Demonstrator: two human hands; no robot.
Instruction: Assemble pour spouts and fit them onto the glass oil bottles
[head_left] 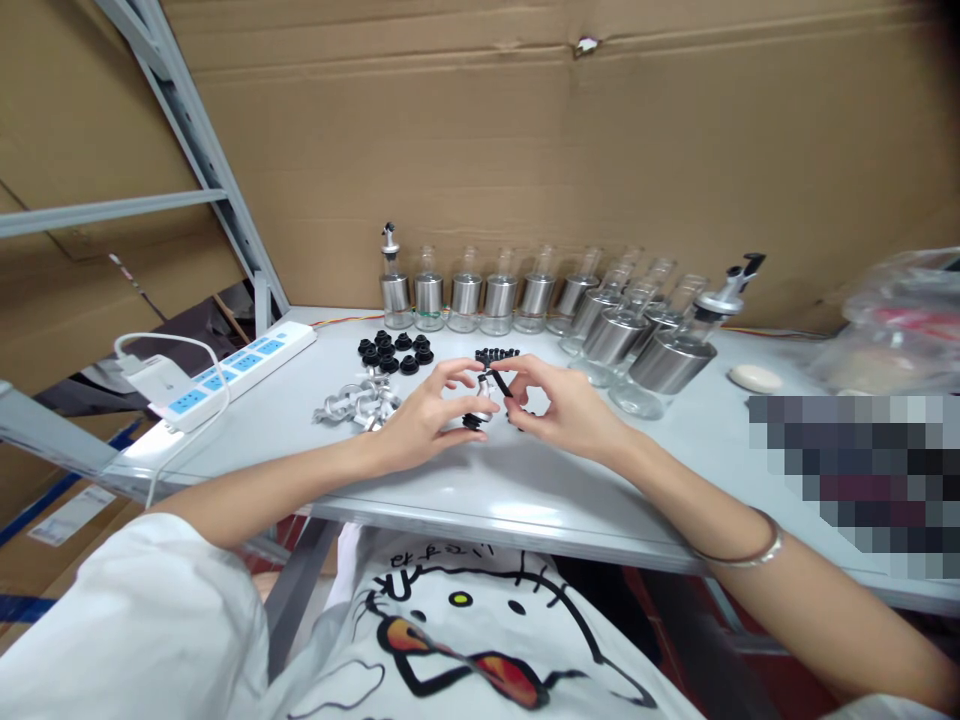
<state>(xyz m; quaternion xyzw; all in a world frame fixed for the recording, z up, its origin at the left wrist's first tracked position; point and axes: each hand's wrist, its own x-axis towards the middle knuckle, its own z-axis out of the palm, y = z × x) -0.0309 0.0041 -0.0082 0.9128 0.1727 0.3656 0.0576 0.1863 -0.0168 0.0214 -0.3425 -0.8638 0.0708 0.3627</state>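
Over the table's middle, my left hand [431, 412] has its fingers closed around a bottle pourer [483, 402], a silver spout with a black ribbed stopper at its base. My right hand [559, 405] pinches a small black lever [500, 383] at the top of the spout; whether the lever is attached to it cannot be made out. Just behind the hands lies a row of small black pieces [496, 354]. To the left are several black stoppers [409, 364] in a cluster, and silver spout parts [360, 403] are piled in front of them.
Several glass bottles with steel sleeves [500, 296] line the back of the table [517, 495]. A bottle at the left end [395, 290] and one at the right [671, 360] carry pourers. A power strip [244, 370] lies left; a white oval object [755, 378] and plastic bag [900, 320] are right.
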